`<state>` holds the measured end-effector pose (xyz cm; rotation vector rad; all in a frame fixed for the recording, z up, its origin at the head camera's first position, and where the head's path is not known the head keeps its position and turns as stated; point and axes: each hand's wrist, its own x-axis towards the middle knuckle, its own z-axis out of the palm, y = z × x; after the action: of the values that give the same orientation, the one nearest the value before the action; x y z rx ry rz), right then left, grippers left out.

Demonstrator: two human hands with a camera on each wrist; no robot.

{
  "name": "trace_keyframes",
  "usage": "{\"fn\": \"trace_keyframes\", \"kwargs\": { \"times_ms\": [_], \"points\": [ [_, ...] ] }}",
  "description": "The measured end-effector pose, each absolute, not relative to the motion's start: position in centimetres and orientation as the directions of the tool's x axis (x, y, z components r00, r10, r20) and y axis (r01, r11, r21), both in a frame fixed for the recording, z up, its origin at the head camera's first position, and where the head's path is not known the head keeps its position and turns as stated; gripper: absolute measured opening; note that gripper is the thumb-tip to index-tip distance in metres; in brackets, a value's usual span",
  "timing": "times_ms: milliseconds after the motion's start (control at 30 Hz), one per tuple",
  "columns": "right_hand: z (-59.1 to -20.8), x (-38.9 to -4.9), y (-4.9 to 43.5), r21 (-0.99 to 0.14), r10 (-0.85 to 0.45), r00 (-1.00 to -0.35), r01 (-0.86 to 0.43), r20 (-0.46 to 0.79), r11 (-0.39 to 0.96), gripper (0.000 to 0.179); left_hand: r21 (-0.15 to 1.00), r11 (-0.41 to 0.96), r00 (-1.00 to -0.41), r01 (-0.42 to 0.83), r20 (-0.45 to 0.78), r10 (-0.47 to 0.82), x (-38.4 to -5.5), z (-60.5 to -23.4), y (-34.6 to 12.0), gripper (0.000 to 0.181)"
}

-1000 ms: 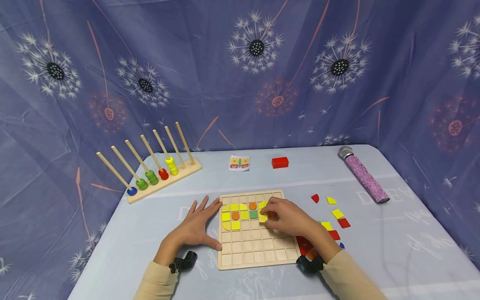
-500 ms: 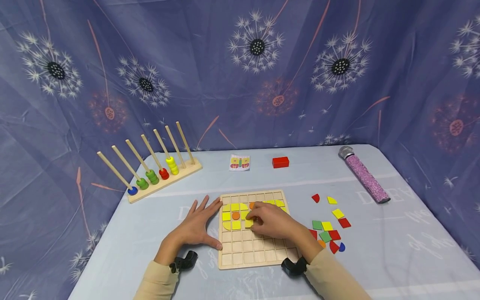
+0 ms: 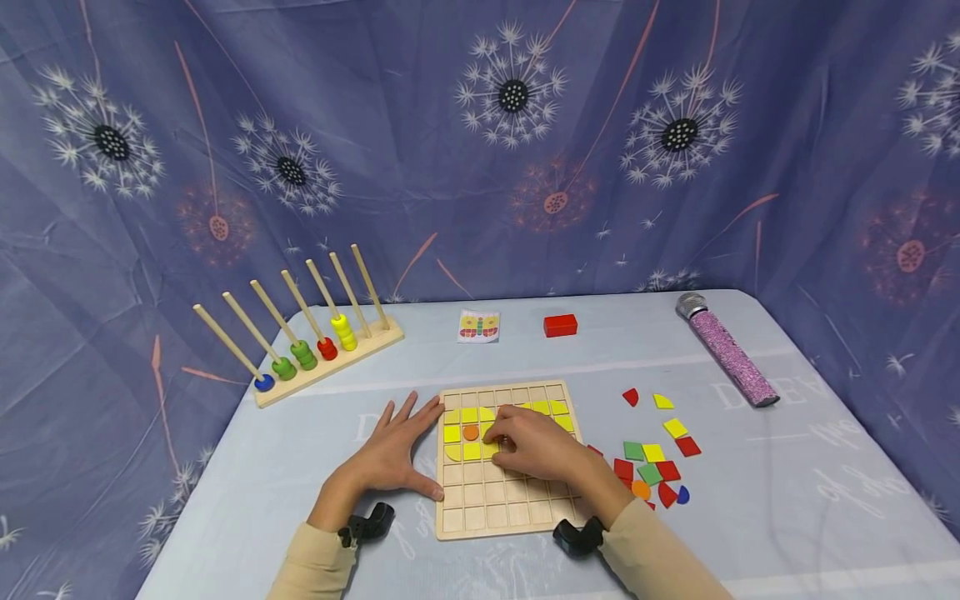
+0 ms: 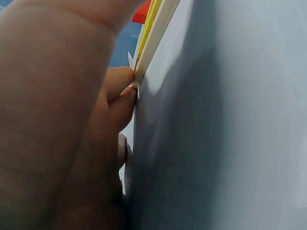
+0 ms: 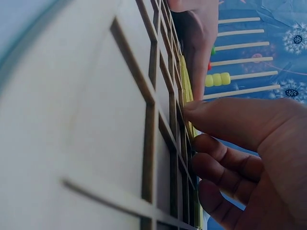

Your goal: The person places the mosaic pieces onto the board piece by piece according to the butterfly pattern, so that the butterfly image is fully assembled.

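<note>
A wooden grid board (image 3: 495,504) lies on the table, its upper cells partly filled with yellow tiles (image 3: 470,414) and an orange disc (image 3: 470,432). With fingers spread, my left hand (image 3: 393,450) rests flat at the board's left side, its thumb and index tips touching the edge. My right hand (image 3: 543,442) reaches over the board, thumb and curled fingers pinching a yellow tile (image 3: 490,451) at a third-row cell. In the right wrist view the thumb (image 5: 196,109) touches the row of yellow pieces (image 5: 186,76). The right hand hides several middle cells.
Loose red, green, yellow, orange and blue pieces (image 3: 653,452) lie right of the board. Behind stand a butterfly pattern card (image 3: 478,327) and a red block (image 3: 560,325). A peg stacker (image 3: 330,367) is at back left, a pink glitter microphone (image 3: 731,354) at back right.
My right hand has moved left across the board with the yellow tile, from the right-hand columns to the third column, and lowered it there. My left hand has stayed put.
</note>
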<state>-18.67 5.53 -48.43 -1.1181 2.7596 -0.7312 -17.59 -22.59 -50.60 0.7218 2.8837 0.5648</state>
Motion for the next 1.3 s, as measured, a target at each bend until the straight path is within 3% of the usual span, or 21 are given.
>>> {"fn": "trace_keyframes", "kwargs": {
  "times_ms": [500, 1300],
  "points": [
    [-47.9, -18.2, 8.5, -0.466, -0.647, -0.756, -0.610, 0.101, 0.641, 0.019, 0.378, 0.814, -0.878, 0.441, -0.008, 0.479, -17.6, -50.6, -22.6, 0.133],
    [-48.2, -17.2, 21.6, -0.497, -0.458, -0.888, -0.415, 0.041, 0.762, 0.029, 0.382, 0.811, -0.874, 0.443, -0.016, 0.485, -17.4, -50.3, -22.4, 0.132]
  ]
}}
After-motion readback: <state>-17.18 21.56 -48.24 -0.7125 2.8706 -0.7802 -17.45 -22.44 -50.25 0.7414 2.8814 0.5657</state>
